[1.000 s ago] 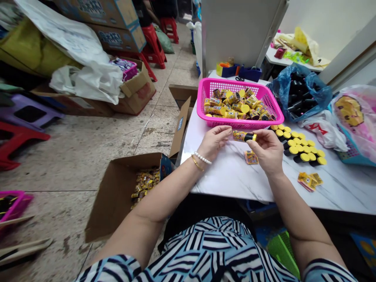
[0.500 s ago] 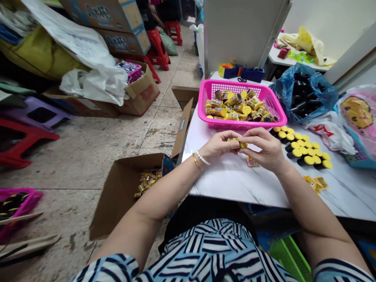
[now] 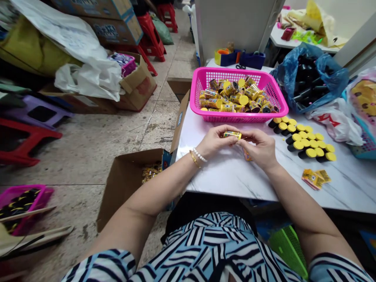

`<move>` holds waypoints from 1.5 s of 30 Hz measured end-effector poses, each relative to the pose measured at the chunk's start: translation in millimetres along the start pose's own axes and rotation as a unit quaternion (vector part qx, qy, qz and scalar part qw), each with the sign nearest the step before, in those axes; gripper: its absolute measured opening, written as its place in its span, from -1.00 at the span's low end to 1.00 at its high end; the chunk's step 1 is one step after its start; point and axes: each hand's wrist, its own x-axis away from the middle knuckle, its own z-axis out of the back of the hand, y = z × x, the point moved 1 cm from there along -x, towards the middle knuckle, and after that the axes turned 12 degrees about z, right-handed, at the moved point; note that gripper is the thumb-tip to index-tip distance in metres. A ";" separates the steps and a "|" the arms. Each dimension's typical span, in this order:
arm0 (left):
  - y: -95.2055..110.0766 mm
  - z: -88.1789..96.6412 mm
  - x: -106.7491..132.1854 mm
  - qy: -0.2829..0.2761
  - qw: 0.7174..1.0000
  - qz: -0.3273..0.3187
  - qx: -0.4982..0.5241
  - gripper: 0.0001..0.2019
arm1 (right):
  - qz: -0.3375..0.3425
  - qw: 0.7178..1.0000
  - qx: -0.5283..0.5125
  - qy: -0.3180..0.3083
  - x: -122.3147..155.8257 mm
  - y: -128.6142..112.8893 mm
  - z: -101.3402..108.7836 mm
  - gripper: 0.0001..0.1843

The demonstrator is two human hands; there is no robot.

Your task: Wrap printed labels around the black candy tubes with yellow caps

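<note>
Over the white marble table [image 3: 229, 172], my left hand [image 3: 213, 141] and my right hand [image 3: 258, 148] meet, both closed on a small yellow-labelled tube [image 3: 232, 134] held level between the fingertips. Just beyond them stands a pink basket [image 3: 202, 80] full of similar labelled tubes. To the right lies a cluster of black tubes with yellow caps [image 3: 305, 141]. A yellow label [image 3: 247, 155] lies partly under my right hand, and more labels [image 3: 315, 178] lie near the table's front edge.
An open cardboard box [image 3: 126, 184] with small yellow items sits on the floor at my left. A blue bag of black tubes [image 3: 311, 82] and white and pink bags lie at the back right. Boxes, plastic stools and a pink basket [image 3: 20, 199] crowd the floor.
My hands came together around the tube; its black end and yellow cap, visible a second ago, are now hidden by my fingers. The camera shifted slightly.
</note>
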 end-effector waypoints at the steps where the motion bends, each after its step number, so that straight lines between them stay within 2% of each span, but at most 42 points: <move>1: 0.6 -0.4 0.7 0.000 1.000 0.011 0.012 -0.45 | -0.007 1.000 -0.016 0.008 0.3 2.7 -0.7 -0.72; 4: 0.7 -1.0 1.9 -0.011 0.997 0.057 0.056 -0.40 | 0.045 0.999 0.001 0.006 -1.5 5.5 1.3 -0.72; 7: -0.7 -0.2 1.6 -0.010 0.998 0.049 0.033 -0.48 | 0.098 0.994 0.046 0.001 -1.3 3.1 1.8 -0.76; 10: -3.2 2.5 0.2 -0.001 1.000 0.028 -0.005 -0.51 | 0.018 1.000 0.012 0.001 3.6 4.8 -3.5 -0.77; 12: -5.0 4.4 -0.7 0.002 0.999 0.044 -0.014 -0.52 | -0.040 0.999 -0.018 -0.020 7.7 8.6 -7.7 -0.76; 14: -5.6 5.4 -0.9 -0.006 0.998 0.070 -0.004 -0.51 | -0.046 0.998 -0.019 -0.034 10.2 12.5 -9.3 -0.75; 16: -4.2 5.4 -0.1 -0.020 0.996 0.085 0.014 -0.49 | -0.012 0.999 -0.004 -0.036 10.4 14.8 -8.6 -0.75; 19: 0.0 4.3 2.5 -0.031 0.995 0.080 0.055 -0.48 | 0.012 0.999 -0.014 -0.039 8.4 14.8 -8.5 -0.66; 22: 2.3 3.1 3.9 -0.026 0.996 0.044 0.079 -0.47 | -0.055 0.996 -0.073 -0.022 6.7 13.0 -12.4 -0.60; 26: 1.6 3.5 2.4 -0.032 0.997 0.004 0.074 -0.45 | -0.139 0.982 -0.131 0.009 5.2 12.7 -17.6 -0.63; 29: 2.1 5.6 1.4 -0.027 0.992 0.034 0.117 -0.42 | -0.098 0.984 -0.145 0.021 3.1 14.3 -15.4 -0.63; 31: 2.6 7.2 1.5 -0.010 0.989 0.062 0.136 -0.45 | -0.032 0.994 -0.102 0.022 2.8 14.2 -12.1 -0.60; 33: 2.9 8.2 1.8 0.000 0.992 0.060 0.111 -0.50 | 0.003 0.998 -0.059 0.017 4.1 12.9 -10.6 -0.58; 34: 3.0 8.4 1.8 0.002 0.995 0.045 0.086 -0.52 | -0.005 0.998 -0.055 0.018 5.1 12.0 -10.9 -0.58; 36: 3.5 8.4 1.3 0.003 0.999 0.005 0.035 -0.56 | -0.069 0.993 -0.088 0.022 7.0 10.5 -13.6 -0.62; 38: 4.8 8.8 0.6 0.011 0.999 -0.030 -0.007 -0.57 | -0.155 0.977 -0.142 0.024 7.4 10.2 -17.2 -0.65; 40: 6.2 9.7 0.1 0.011 0.999 -0.043 -0.028 -0.57 | -0.203 0.959 -0.195 0.010 6.0 11.5 -19.1 -0.65; 45: 3.7 11.9 -0.3 -0.030 0.998 0.013 0.046 -0.50 | -0.177 0.944 -0.276 -0.043 0.8 20.8 -12.8 -0.51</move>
